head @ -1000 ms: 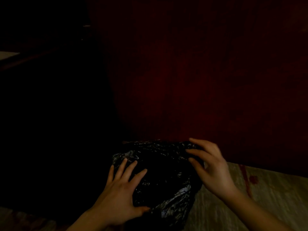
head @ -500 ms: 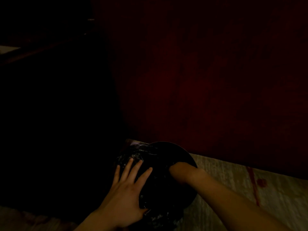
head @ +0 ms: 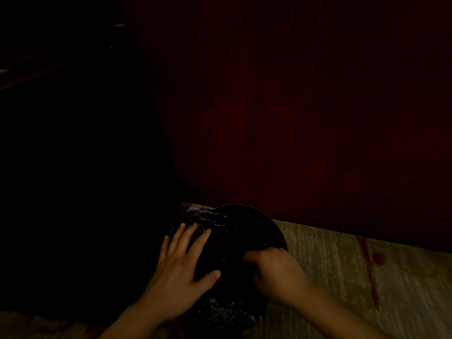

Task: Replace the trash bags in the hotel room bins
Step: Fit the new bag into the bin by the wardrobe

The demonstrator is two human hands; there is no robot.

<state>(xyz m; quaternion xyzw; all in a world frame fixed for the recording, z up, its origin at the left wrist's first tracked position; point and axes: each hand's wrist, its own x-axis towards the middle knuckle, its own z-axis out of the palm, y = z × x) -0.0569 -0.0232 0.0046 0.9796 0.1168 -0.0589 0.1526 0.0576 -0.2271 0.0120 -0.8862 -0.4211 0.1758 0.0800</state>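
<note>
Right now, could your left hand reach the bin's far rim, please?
Probably yes: the left hand lies flat on the bag, fingers pointing at the far rim, only crumpled bag between. The right hand grips the bag off to the right, clear of that path.

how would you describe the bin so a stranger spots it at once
Find the dark red wall filling the upper right, then follow its foot to the pale floor. There stands the bin, the only round thing, its dark rim curving by the wall. A crinkly black trash bag lies over it, with the left hand flat on it and the right hand gripping it.
</note>
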